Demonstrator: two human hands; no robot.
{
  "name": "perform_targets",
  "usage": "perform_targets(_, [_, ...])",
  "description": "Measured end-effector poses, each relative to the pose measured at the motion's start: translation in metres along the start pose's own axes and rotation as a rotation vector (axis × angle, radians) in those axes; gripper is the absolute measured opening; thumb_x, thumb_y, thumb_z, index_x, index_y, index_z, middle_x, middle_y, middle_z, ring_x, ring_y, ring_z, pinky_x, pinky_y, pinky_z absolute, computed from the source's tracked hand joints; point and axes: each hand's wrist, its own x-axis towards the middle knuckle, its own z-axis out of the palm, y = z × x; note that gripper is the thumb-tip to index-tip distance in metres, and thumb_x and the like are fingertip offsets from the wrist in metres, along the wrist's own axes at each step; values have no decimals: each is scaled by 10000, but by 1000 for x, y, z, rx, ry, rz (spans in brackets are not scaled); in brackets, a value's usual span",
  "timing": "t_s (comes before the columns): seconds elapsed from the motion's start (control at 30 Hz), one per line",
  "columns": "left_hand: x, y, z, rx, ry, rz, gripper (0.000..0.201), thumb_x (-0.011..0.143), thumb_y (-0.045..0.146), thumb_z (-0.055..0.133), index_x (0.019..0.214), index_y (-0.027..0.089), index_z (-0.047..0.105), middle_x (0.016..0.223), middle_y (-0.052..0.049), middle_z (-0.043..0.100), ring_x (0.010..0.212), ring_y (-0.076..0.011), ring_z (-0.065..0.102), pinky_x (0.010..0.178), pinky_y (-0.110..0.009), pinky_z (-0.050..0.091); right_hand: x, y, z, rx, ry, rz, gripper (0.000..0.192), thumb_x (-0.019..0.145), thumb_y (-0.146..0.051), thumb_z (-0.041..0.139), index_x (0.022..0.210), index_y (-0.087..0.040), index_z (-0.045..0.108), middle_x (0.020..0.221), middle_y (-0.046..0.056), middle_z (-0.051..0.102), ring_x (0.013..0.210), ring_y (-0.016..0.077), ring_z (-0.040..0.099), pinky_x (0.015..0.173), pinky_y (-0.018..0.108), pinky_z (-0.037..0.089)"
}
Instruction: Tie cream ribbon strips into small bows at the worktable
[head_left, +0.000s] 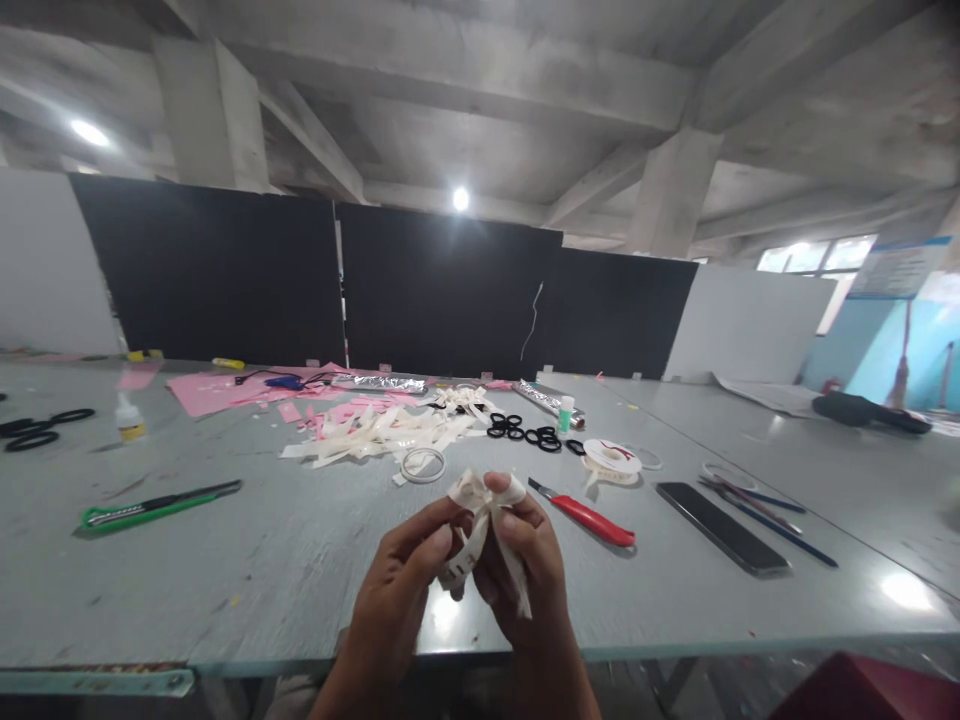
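Observation:
Between my two hands is a cream ribbon bow (480,508) with dark printed marks on one tail. My left hand (405,570) is closed on the bow's left side, its thumb and fingers pinching the ribbon. With thumb and fingers, my right hand (529,560) grips the bow near its knot and right loop; a tail hangs down by the palm. Some fingertips are hidden behind the ribbon. Just beyond the hands lies a pale ring (422,465). A red utility knife (592,518) rests to the right of my right hand.
Cream ribbon scraps (382,435) and pink paper (217,390) are heaped at the back. Several black hair ties (546,438), a ribbon spool (612,458) and a glue stick (565,414) stand to the right. A phone (720,527) and green cutter (161,507) flank the hands.

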Motion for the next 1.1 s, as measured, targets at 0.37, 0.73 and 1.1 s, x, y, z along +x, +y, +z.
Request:
perform_targets(0.37, [20, 18, 1, 418, -106, -36, 353, 712, 475, 684, 732, 138, 581, 551, 18, 481, 504, -93, 434, 483, -202, 333, 1, -6, -4, -391, -56, 58, 407, 822, -417, 593, 1093, -126, 681, 471, -18, 517, 338, 72, 419, 316, 172, 328])
perform_targets(0.73, [13, 23, -10, 370, -220, -134, 398, 680, 503, 693, 634, 130, 561, 526, 13, 455, 514, -88, 382, 500, -211, 289, 1, -15, -16, -362, -307, 298, 632, 854, -568, 457, 1236, -80, 586, 401, -15, 517, 309, 92, 427, 352, 191, 325])
perform_targets(1.1, [9, 17, -14, 200, -94, -132, 383, 740, 496, 642, 667, 127, 573, 558, -4, 483, 532, -95, 409, 526, -221, 320, -6, 8, -15, -972, 43, -568, 294, 830, -370, 581, 1054, -215, 690, 664, 43, 640, 591, 160, 560, 606, 309, 455])
